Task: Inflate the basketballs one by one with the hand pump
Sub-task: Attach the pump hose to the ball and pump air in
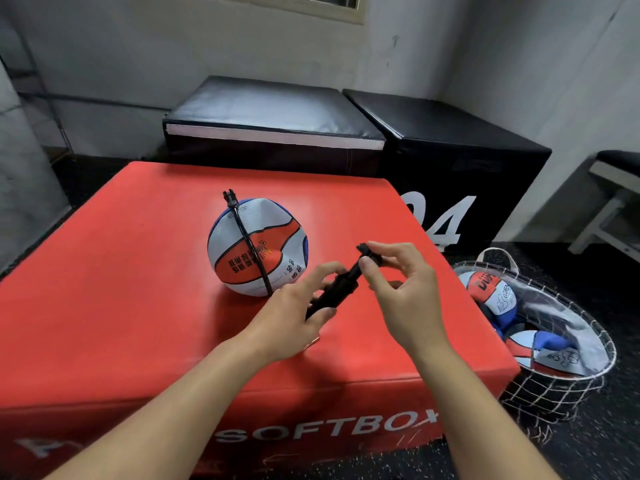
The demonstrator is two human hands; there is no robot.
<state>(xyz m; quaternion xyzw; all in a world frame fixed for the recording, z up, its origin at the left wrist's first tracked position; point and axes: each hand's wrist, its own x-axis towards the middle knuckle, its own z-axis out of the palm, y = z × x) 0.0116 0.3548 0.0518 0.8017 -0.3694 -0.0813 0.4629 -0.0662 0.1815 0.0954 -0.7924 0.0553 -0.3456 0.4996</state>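
Basically early: left hand and right hand gripped the pump; ball looked soft, hose unattached, more in basket.

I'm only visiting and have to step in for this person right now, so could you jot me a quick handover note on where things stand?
Left hand: grips the lower body of the black hand pump.
Right hand: pinches the pump's upper end; what it is adjusting there is too small to tell.
The pump's hose arcs over the basketball on the red soft box; whether its tip is in the valve cannot be seen.
That ball looks dented, not yet full.
More limp balls wait in the net basket on the floor at the right.
Left: pump this ball, then the rest.
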